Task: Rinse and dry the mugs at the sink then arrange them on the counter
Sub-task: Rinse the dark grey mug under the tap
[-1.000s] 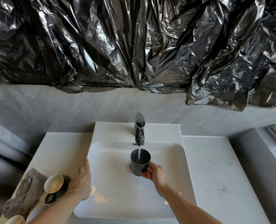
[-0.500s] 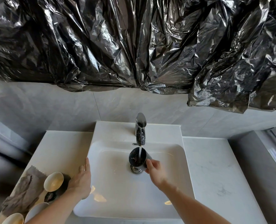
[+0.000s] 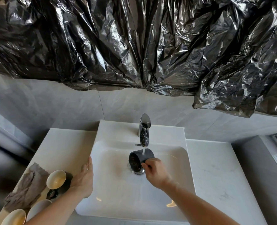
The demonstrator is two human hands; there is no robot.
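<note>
Dark mug (image 3: 141, 159): centre of frame, in the sink (image 3: 180, 176) under the tap (image 3: 144, 129). A second ago upright and filling; now tipped onto its side, mouth turned lower left, water (image 3: 143, 151) striking its outer wall. Judged: contents are being poured out, rinse of this mug nearly done, drying next.

Right hand (image 3: 157, 172): grip closed on the dark mug at its near side.

Left hand (image 3: 84, 179): fingers straight, resting on the sink's left rim, unmoved.

Desk (image 3: 215, 176), lower left of frame: grey cloth (image 3: 25, 190); cream mugs (image 3: 56, 179), three showing, interiors apparently empty; a small dark item beside them, unidentifiable.
</note>
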